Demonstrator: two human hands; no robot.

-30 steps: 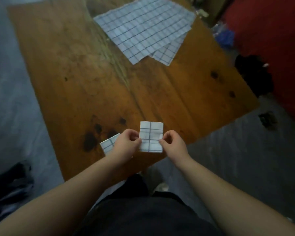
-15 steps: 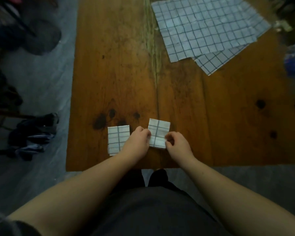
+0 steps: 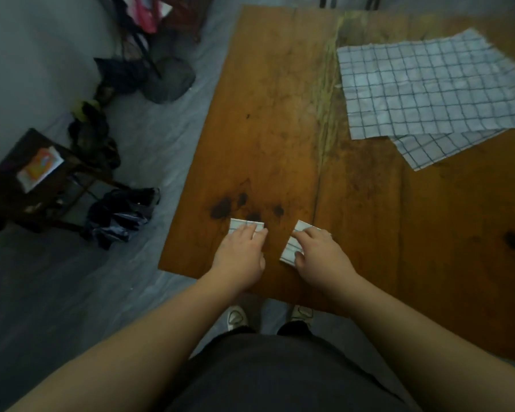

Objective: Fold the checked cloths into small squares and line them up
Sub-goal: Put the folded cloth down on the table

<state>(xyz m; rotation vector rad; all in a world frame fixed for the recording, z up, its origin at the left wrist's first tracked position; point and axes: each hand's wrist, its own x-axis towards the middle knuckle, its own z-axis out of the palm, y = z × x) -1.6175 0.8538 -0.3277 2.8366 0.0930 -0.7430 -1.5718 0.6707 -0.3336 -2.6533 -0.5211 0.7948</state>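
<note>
Both our forearms reach fwd. L hand (image 3: 240, 251) and R hand (image 3: 321, 257) lie palm-down, fingers roughly straight.

head view, steeply down, close above table (image 3: 369, 233)

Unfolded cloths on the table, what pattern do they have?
The unfolded cloths are white with dark grid lines; head view.

Bare wood of the surface (image 3: 265, 129) lies open along the left and middle, from the far edge down to the left folded square (image 3: 244, 225) and the right folded square (image 3: 290, 249) at the near edge, with only a narrow strip between them. The left grip (image 3: 240, 254) and right grip (image 3: 321, 257) rest on those squares, forearms crossing the near edge. Spread checked cloths (image 3: 428, 90) lie flat over the far right; the near right is bare wood.
</note>
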